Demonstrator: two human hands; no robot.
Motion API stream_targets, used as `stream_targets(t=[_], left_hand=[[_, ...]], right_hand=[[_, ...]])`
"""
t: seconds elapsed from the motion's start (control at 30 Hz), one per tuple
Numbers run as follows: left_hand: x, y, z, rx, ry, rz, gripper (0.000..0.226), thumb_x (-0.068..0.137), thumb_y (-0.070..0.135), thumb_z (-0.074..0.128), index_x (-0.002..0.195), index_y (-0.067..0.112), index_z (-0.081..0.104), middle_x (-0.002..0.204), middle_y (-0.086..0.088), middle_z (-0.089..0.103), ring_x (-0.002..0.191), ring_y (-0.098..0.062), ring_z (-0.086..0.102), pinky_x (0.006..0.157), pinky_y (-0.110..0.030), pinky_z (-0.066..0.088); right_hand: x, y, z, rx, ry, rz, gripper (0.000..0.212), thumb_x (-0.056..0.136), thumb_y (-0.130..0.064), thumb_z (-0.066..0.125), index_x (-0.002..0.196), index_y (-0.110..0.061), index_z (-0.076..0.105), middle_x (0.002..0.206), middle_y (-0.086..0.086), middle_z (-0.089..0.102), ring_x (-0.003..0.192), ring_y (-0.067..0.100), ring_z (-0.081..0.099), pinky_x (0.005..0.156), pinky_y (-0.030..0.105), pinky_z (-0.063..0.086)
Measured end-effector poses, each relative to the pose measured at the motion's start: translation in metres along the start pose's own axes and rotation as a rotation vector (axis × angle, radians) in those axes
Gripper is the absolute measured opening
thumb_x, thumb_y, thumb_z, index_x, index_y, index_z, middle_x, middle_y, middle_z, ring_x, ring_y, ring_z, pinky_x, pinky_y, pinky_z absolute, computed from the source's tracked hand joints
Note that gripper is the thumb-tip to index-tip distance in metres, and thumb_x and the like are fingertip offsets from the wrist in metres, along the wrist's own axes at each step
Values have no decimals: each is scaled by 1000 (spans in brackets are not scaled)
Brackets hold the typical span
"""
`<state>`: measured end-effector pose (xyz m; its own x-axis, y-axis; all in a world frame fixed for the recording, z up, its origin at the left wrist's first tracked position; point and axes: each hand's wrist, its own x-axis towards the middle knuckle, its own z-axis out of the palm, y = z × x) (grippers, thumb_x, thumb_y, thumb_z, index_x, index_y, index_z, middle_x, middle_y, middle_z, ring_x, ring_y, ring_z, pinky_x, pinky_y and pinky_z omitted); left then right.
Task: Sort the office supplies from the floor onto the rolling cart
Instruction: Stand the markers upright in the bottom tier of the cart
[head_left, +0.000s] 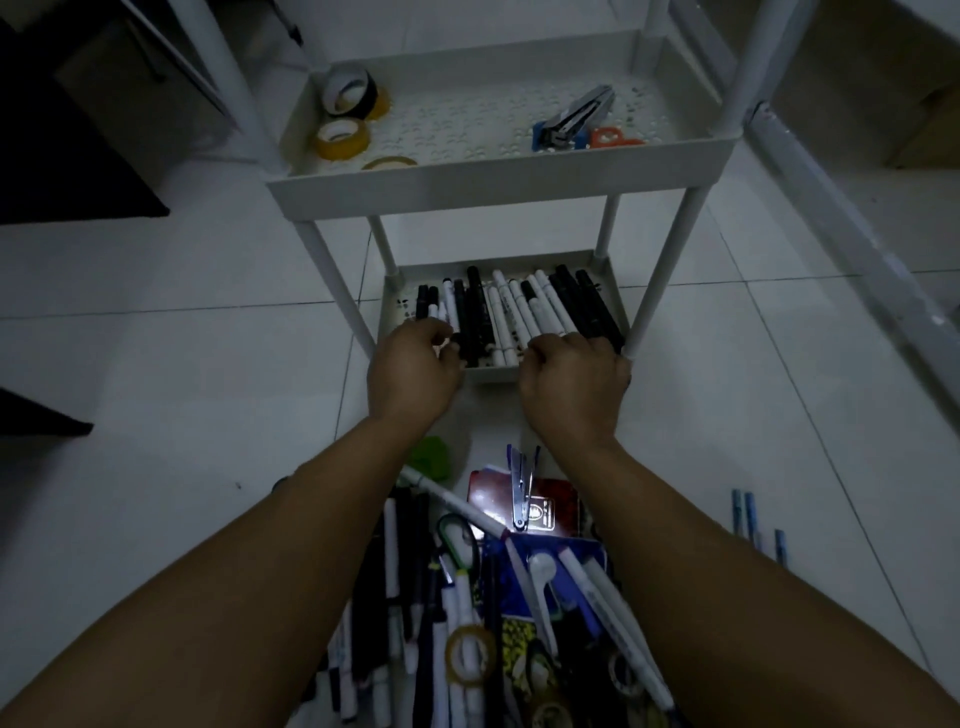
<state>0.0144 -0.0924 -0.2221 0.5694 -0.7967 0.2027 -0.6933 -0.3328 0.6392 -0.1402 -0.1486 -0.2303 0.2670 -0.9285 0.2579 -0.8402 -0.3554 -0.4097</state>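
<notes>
Rolling cart, frame centre: lower shelf is holding markers. Left hand and right hand are curling over its front edge onto marker ends; exact grip unclear. Supplies pile is lying on white tile floor below.

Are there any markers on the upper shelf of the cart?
No, the upper shelf holds only tape rolls, a stapler and orange scissors.

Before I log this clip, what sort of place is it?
Probably an indoor room in a home or small office, dimly lit: a glossy white tiled floor, a white plastic rolling cart holding black and yellow tape rolls, and a loose heap of markers and stationery on the floor.
</notes>
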Motion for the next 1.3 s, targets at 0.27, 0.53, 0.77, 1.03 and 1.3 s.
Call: stream_targets(t=[0.27, 0.53, 0.77, 1.03, 1.3], left_hand=[[-53, -16, -54, -17, 10, -194, 14, 88, 24, 64, 97, 22, 73, 92, 0, 73, 84, -19, 66, 78, -29, 54], [-134, -60, -85, -59, 89, -510, 17, 86, 22, 66, 100, 16, 74, 99, -6, 74, 94, -25, 67, 86, -27, 52], [-177, -90, -99, -11, 49, -614, 19, 89, 14, 61, 102, 18, 73, 103, -7, 73, 93, -25, 65, 77, -22, 46], [-186, -94, -80, 19, -23, -539, 31, 87, 29, 70, 112, 12, 70, 104, -8, 72, 94, -26, 65, 77, -28, 49], [-183, -92, -68, 52, -14, -548, 17, 83, 24, 71, 98, 16, 72, 87, -5, 73, 83, -25, 67, 71, -27, 51]], right_hand=[[-47, -17, -7, 157, -212, -68, 22, 90, -20, 53, 89, -11, 73, 85, 8, 70, 80, 25, 64, 66, 34, 51], [-110, -39, 13, -81, -578, -177, 23, 85, -42, 60, 83, -20, 66, 82, 5, 68, 74, 25, 62, 57, 26, 40], [-126, -54, 8, -138, -627, -107, 16, 87, -25, 64, 92, -11, 67, 93, 7, 64, 76, 23, 62, 60, 27, 45], [-164, -71, 10, 66, -752, 182, 21, 85, -28, 57, 97, -11, 62, 93, 7, 65, 82, 28, 63, 61, 28, 45], [-177, -74, 16, 3, -695, 153, 47, 86, -48, 64, 113, -10, 54, 107, 9, 65, 97, 29, 63, 79, 38, 54]])
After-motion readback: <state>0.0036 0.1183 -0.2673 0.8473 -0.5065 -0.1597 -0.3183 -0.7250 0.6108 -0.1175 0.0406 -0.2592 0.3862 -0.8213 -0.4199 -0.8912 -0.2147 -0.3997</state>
